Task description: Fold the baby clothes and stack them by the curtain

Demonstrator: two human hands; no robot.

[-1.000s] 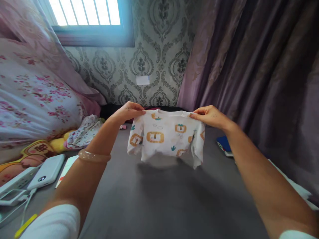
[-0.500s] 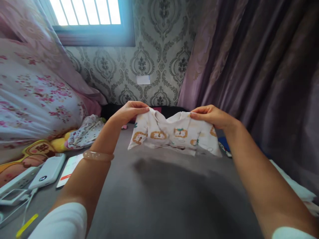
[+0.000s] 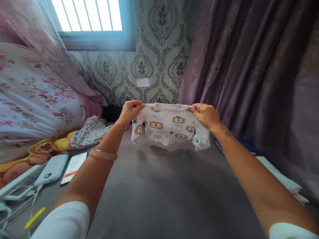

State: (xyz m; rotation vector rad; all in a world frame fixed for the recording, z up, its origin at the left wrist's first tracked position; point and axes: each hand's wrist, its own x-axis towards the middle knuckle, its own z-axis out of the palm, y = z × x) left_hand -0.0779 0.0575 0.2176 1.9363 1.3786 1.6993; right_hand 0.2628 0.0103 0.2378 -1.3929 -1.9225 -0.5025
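Observation:
A small white baby shirt (image 3: 170,127) with orange lion prints hangs spread out in front of me, just above a grey bed surface (image 3: 161,192). My left hand (image 3: 131,110) pinches its left shoulder, fingers closed on the cloth. My right hand (image 3: 205,115) pinches the right shoulder in the same way. Both arms are stretched forward, and a pale bangle (image 3: 103,154) sits on my left wrist.
At the left lie a white power bank (image 3: 51,170), a phone (image 3: 74,163), a power strip (image 3: 17,182) with cables, a patterned cloth (image 3: 88,132) and floral bedding (image 3: 32,96). Purple curtains (image 3: 254,66) hang at the right, with a blue item (image 3: 245,143) and white cloth below.
The shirt was flapped down toward the bed half a second ago, and is now lifted and stretched flat again, farther from me. Both hands kept their grip.

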